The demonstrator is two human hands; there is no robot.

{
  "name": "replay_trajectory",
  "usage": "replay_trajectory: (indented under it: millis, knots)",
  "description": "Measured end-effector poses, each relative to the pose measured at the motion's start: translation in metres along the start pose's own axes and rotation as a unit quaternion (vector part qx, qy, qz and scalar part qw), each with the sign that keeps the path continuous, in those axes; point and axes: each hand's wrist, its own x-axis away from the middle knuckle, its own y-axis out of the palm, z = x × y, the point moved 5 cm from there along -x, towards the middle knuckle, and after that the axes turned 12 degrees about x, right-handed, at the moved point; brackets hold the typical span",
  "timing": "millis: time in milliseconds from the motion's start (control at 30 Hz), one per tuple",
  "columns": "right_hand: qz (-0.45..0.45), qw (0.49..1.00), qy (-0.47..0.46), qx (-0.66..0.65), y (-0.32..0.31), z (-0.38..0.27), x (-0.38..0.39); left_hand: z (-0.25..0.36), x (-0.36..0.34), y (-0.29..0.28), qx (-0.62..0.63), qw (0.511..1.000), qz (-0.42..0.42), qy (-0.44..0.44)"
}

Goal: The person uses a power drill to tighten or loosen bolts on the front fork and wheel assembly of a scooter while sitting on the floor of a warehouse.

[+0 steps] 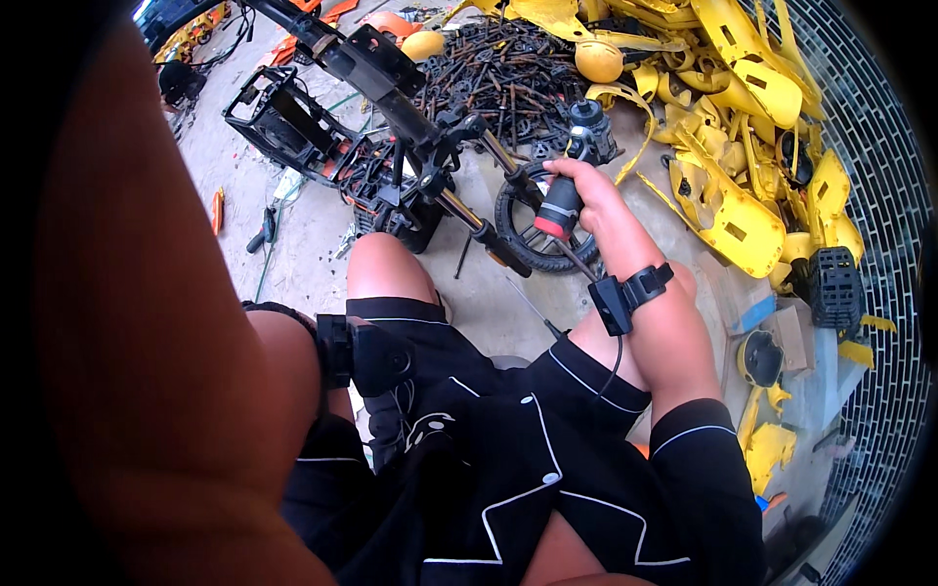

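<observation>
My right hand (590, 191) is closed around the handle of a cordless power tool (559, 209), shaped like a drill or impact wrench, with a black and grey body and a red base. The tool's head points away from me, and its working tip cannot be made out. Just left of it, a stripped black scooter frame (420, 137) leans across the floor with its two fork legs toward my knees. Under the tool lies a small black-tyred wheel (508, 227). My raised left arm (176, 342) fills the left side; its hand is out of the picture.
Dark, rusty metal parts (493, 73) form a heap at the back. Yellow plastic body panels (723, 210) are piled at the right along a brick-patterned wall (884, 195). A black-handled tool (262, 230) lies on the floor at left. A black crate-like part (836, 288) stands far right.
</observation>
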Motion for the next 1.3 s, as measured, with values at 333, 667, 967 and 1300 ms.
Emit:
replay_trajectory:
  millis: [333, 667, 967, 1300]
  knots:
    - [0.006, 1.000, 0.019, 0.004, -0.007, 0.008, -0.002, -0.013, 0.010, -0.009, -0.011, 1.000, 0.003, -0.018]
    - [0.008, 1.000, 0.028, 0.001, -0.005, 0.013, -0.005, -0.018, 0.015, -0.013, -0.024, 0.999, 0.006, -0.027]
    - [0.013, 0.999, 0.031, -0.009, 0.002, 0.009, 0.009, -0.032, 0.001, -0.027, -0.068, 0.997, 0.031, -0.013]
    - [0.008, 1.000, 0.028, 0.005, 0.015, 0.019, 0.017, -0.061, -0.190, -0.212, -0.449, 0.886, 0.102, -0.050]
